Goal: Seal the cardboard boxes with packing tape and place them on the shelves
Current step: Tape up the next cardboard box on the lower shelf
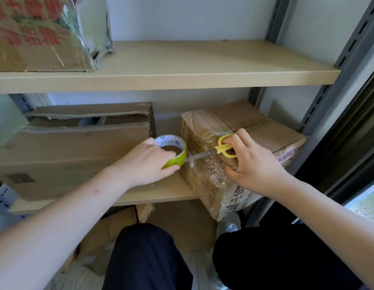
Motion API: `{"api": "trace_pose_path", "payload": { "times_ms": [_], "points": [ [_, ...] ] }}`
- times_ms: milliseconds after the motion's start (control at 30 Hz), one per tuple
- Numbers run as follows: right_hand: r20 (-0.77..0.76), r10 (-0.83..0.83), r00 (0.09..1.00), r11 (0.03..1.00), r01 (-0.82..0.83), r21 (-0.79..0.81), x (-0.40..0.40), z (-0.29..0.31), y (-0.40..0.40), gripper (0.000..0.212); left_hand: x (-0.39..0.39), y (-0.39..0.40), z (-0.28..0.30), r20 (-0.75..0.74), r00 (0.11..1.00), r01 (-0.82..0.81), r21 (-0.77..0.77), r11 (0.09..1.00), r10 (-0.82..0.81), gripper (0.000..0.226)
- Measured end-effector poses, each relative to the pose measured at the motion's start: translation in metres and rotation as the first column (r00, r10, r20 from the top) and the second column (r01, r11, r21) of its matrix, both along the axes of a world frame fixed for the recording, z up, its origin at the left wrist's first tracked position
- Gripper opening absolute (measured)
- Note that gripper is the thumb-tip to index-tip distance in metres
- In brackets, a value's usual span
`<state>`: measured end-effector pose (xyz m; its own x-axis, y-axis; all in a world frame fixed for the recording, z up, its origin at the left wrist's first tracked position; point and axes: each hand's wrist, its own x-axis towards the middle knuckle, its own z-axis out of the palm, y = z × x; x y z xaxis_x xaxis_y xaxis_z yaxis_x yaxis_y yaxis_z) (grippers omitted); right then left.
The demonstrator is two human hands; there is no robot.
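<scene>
A worn cardboard box [265,132] sits on the lower shelf [167,192] at the right, its near corner hanging over the edge, with crinkled clear tape across its side. My left hand [148,162] grips a green-edged roll of packing tape [173,150] just left of the box. A short strip of tape runs from the roll to the box. My right hand [251,162] holds yellow-handled scissors [220,148], fingers through the loops. Their blades point left at the strip beside the roll.
A large flat cardboard box [77,151] with a partly open top fills the left of the lower shelf. The upper shelf [182,78] carries a plastic-wrapped box [41,34] at the left. More cardboard [182,225] lies below, by my knees. A grey metal upright [320,97] stands right.
</scene>
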<state>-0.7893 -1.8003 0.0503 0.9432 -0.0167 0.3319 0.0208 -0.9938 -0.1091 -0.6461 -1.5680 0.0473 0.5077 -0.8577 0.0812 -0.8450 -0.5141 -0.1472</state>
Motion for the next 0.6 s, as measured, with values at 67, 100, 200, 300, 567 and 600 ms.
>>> {"api": "trace_pose_path", "payload": {
  "times_ms": [67, 100, 200, 300, 567, 600],
  "points": [
    [-0.013, 0.047, 0.999, 0.999, -0.048, -0.016, -0.008, -0.003, 0.000, 0.047, 0.001, 0.010, 0.003, -0.035, 0.997, 0.065, 0.019, 0.998, -0.065, 0.025],
    [-0.014, 0.081, 0.997, 0.996, -0.081, -0.023, -0.013, -0.005, 0.001, 0.047, -0.001, 0.012, 0.005, -0.019, 0.997, 0.081, 0.017, 0.997, -0.081, 0.023],
    [0.008, 0.195, 0.981, 0.981, -0.194, -0.020, -0.021, -0.008, 0.001, 0.043, -0.012, 0.012, 0.010, 0.072, 0.989, 0.126, 0.014, 0.992, -0.126, 0.023],
    [0.001, 0.297, 0.955, 0.954, -0.297, -0.033, -0.019, -0.007, -0.001, 0.042, -0.023, 0.015, 0.008, 0.100, 0.990, 0.093, 0.069, 0.993, -0.100, 0.024],
    [-0.172, 0.459, 0.872, 0.876, -0.476, -0.076, 0.017, 0.017, -0.045, 0.051, -0.041, 0.009, 0.012, -0.006, 0.999, -0.042, 0.038, 0.998, 0.042, 0.031],
    [-0.189, 0.456, 0.870, 0.872, -0.479, -0.103, 0.022, 0.022, -0.057, 0.049, -0.042, 0.001, 0.012, 0.008, 0.999, -0.033, 0.019, 0.999, 0.033, 0.036]
  ]
}}
